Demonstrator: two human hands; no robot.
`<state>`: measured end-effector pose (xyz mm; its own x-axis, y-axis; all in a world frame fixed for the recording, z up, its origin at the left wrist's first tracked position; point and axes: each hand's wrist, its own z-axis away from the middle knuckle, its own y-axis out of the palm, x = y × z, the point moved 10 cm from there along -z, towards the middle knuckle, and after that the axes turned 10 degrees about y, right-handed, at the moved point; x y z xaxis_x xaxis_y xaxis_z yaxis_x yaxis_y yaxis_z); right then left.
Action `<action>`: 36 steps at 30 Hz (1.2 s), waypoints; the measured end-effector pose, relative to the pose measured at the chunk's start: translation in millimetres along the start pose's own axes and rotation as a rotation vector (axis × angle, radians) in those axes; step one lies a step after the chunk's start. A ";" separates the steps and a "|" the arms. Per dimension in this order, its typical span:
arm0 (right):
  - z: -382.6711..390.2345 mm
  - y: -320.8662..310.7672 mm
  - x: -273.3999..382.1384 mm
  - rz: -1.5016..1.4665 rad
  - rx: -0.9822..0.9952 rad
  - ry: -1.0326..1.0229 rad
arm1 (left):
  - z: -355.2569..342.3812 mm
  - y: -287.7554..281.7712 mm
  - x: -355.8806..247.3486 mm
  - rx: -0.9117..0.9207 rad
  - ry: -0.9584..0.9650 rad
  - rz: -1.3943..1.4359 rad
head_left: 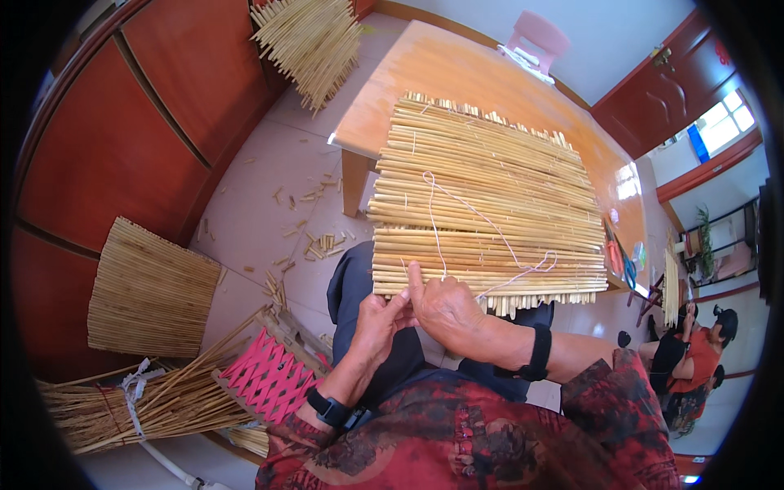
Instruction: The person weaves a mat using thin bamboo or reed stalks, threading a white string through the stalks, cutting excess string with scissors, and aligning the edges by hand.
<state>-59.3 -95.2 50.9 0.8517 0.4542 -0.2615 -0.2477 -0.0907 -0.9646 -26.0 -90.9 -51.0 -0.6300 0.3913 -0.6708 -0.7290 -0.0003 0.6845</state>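
A mat of pale yellow plant stalks (482, 196), laid side by side and stitched with thread, rests partly on the table and partly over my lap. My left hand (381, 325) is closed at its near left corner, thumb and fingers pinched against the edge. Right beside it, my right hand (447, 309) lies at the near edge, index finger along the stalks and the other fingers curled under. Anything small inside those fingers is hidden. A loose pale thread (498, 234) loops across the mat and trails to the near edge by my right hand.
Scissors (628, 269) lie on the wooden table (384, 77), right of the mat. Another stalk mat (151, 290) leans against red cabinets at left. Cut stalk bits (322, 245) litter the floor. A stalk bundle (106, 412) lies near a pink-laced stool (269, 371). People (698, 359) sit far right.
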 end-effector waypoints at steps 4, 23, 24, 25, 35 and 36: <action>7.0 4.9 4.2 -0.078 -0.040 0.041 | 0.4 -8.4 -2.7 -0.029 0.010 -0.064; 115.4 11.0 -121.4 -0.678 -0.004 0.433 | 33.1 -12.0 -20.9 0.081 -0.300 -0.963; 119.3 20.9 -118.0 -0.778 0.031 0.431 | 39.9 -10.1 -20.7 0.094 -0.297 -0.971; 123.3 29.7 -114.5 -0.839 0.086 0.453 | 39.6 4.0 -48.6 0.142 0.030 -1.416; 147.8 133.3 -88.8 -1.555 0.516 0.687 | 34.6 78.0 -46.9 0.517 1.067 -2.144; 148.8 135.7 -90.4 -1.557 0.501 0.696 | 30.6 80.4 -45.9 0.505 1.113 -2.168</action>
<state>-238.6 -16.7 -51.1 0.4006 -0.5874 0.7032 0.9120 0.3295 -0.2443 -47.4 -80.8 43.5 0.5634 -0.8237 0.0645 -0.2728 -0.2592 -0.9265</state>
